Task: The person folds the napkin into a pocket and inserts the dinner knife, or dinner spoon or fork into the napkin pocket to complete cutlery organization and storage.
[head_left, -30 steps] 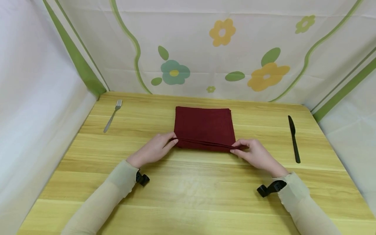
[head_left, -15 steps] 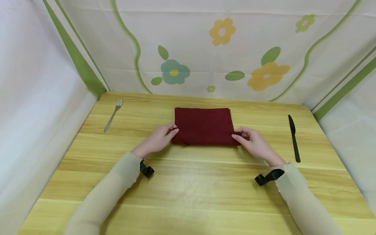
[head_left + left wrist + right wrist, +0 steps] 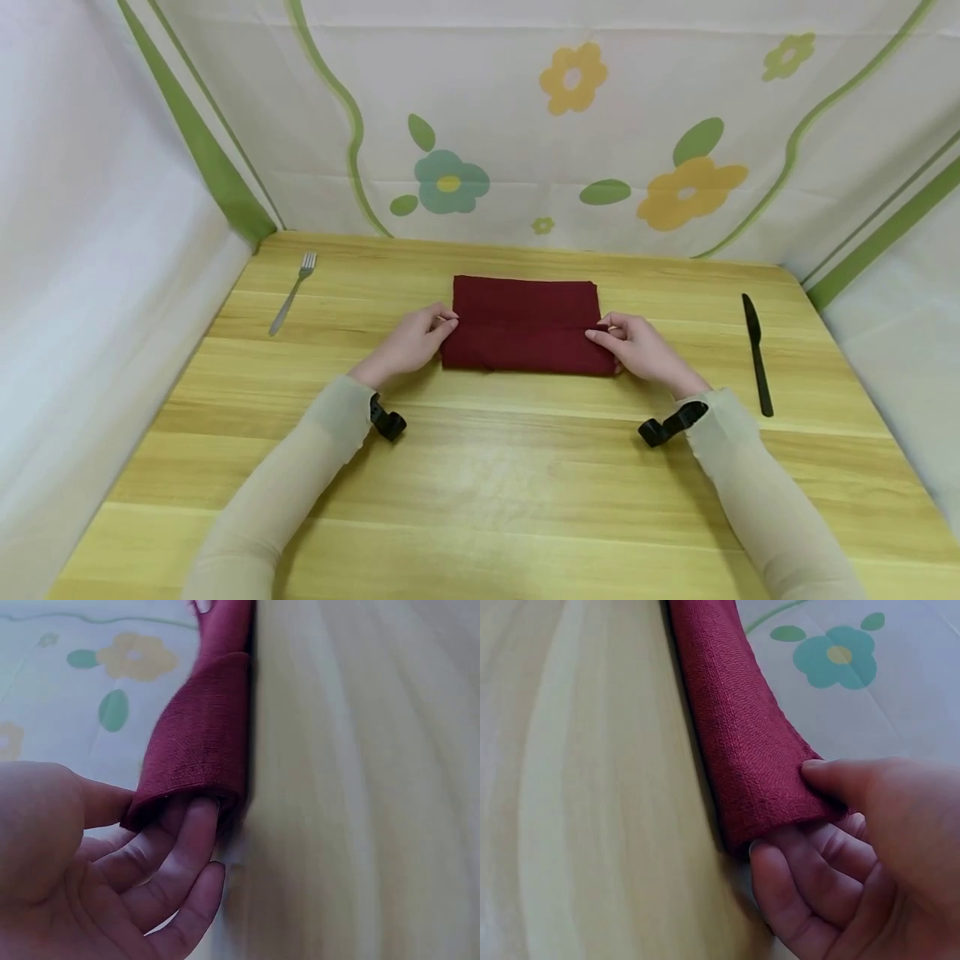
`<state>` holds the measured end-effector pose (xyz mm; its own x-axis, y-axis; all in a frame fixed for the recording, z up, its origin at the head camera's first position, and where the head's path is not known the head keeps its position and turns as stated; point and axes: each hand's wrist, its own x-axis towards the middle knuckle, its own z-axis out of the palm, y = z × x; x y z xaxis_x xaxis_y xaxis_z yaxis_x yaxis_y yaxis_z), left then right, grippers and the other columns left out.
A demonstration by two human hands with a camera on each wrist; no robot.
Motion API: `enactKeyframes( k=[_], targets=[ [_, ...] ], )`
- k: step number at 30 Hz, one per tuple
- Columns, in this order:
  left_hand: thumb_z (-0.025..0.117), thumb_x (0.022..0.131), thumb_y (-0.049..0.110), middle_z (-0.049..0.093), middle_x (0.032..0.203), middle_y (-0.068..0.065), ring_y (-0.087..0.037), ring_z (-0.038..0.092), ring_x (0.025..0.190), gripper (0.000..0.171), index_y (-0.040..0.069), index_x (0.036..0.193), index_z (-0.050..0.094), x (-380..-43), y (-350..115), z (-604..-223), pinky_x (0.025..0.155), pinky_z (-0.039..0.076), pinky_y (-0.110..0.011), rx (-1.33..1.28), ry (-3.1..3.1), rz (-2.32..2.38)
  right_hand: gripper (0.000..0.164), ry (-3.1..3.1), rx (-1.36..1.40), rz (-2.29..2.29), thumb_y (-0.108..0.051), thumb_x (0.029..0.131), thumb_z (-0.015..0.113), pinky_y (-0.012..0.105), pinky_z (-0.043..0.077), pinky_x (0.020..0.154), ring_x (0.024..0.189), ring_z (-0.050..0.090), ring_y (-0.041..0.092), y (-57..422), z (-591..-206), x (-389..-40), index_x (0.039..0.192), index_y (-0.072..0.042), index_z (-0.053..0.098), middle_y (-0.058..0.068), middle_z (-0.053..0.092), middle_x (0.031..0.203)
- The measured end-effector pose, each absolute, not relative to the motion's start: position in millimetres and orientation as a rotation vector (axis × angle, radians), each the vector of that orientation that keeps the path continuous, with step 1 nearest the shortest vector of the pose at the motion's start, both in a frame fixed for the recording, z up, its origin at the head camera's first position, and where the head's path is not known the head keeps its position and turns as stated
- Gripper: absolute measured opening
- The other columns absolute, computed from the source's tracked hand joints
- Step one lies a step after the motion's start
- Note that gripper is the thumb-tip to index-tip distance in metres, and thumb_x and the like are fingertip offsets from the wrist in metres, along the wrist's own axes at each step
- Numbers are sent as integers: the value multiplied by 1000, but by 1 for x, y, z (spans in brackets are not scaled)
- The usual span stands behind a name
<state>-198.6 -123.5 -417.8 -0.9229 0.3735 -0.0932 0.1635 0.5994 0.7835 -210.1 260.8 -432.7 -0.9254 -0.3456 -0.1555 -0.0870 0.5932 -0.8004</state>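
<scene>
A dark red cloth napkin (image 3: 525,302) lies on the table in the head view, its near part folded over toward the far side. My left hand (image 3: 411,342) pinches the flap at the napkin's left side, and my right hand (image 3: 647,348) pinches it at the right side. In the left wrist view the left thumb presses the outside of the cloth (image 3: 196,731) while other fingers reach inside the fold. Much the same shows in the right wrist view: thumb on top of the cloth (image 3: 742,742), fingers tucked under its end.
A silver fork (image 3: 294,293) lies at the far left of the wooden table (image 3: 487,492). On the right lies a black knife (image 3: 757,354). White fabric with printed flowers (image 3: 517,125) walls the back and sides.
Both hands have moved away from the body, carrying the napkin's pinched edge over toward the far side. The thin standing edge seen earlier has become a broad folded flap.
</scene>
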Motion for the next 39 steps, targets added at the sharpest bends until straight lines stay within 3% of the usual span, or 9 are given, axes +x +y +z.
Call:
enactKeyframes(
  k=[6, 10, 16, 19, 26, 28, 32, 36, 39],
  targets=[
    [66, 102, 29, 66, 121, -15, -27, 63, 105, 43, 2, 134, 59, -198, -131, -410, 84, 53, -41, 328, 2385, 1394, 28, 2518, -338, -1281, -29, 105, 60, 34, 54, 53, 54, 61, 25, 263, -435, -211, 108, -1, 62, 9, 71, 75],
    [60, 105, 34, 68, 115, -10, -27, 65, 97, 37, 4, 126, 67, -198, -131, -408, 81, 53, -42, 346, 2350, 1407, 29, 2513, -328, -1299, -29, 106, 60, 35, 55, 53, 56, 62, 25, 264, -434, -210, 110, 0, 62, 9, 72, 78],
    [50, 107, 46, 63, 129, -7, -22, 58, 118, 47, 5, 116, 71, -200, -129, -411, 102, 45, -44, 329, 2370, 1435, 31, 2505, -304, -1314, -30, 105, 60, 33, 55, 54, 57, 62, 21, 265, -434, -209, 109, 0, 62, 9, 71, 78],
    [47, 109, 41, 65, 115, -11, -25, 62, 109, 47, -1, 108, 67, -202, -124, -415, 96, 50, -43, 316, 2396, 1437, 32, 2507, -296, -1320, -30, 106, 60, 33, 55, 55, 57, 61, 21, 266, -434, -209, 109, 1, 61, 9, 69, 75],
    [42, 112, 30, 54, 71, -8, -24, 63, 63, 38, 2, 94, 61, -204, -115, -421, 61, 55, -34, 257, 2508, 1327, 30, 2498, -271, -1250, -32, 106, 58, 33, 52, 50, 51, 61, 25, 262, -434, -212, 111, -2, 60, 9, 69, 72],
    [41, 112, 29, 57, 71, -10, -23, 63, 61, 40, 1, 90, 59, -204, -114, -420, 59, 54, -34, 236, 2529, 1284, 30, 2490, -261, -1236, -31, 106, 58, 34, 53, 48, 49, 60, 26, 260, -434, -213, 112, -2, 60, 9, 70, 73],
    [45, 111, 25, 66, 87, -15, -23, 65, 61, 31, 0, 110, 61, -203, -111, -418, 58, 56, -34, 182, 2536, 1266, 31, 2520, -267, -1199, -30, 105, 60, 32, 52, 48, 49, 59, 22, 258, -432, -215, 113, -1, 61, 7, 69, 73],
    [48, 110, 20, 68, 111, -20, -21, 65, 59, 28, 0, 129, 56, -202, -111, -417, 57, 56, -34, 159, 2538, 1280, 30, 2637, -315, -1125, -33, 104, 62, 28, 44, 58, 58, 53, 14, 257, -429, -216, 108, -3, 67, 3, 65, 72],
    [49, 109, 17, 68, 111, -20, -20, 64, 58, 27, -2, 127, 57, -202, -111, -416, 57, 55, -33, 177, 2553, 1292, 29, 2708, -336, -1122, -35, 103, 64, 30, 40, 66, 67, 50, 16, 257, -428, -217, 106, -6, 70, 4, 64, 77]
  ],
)
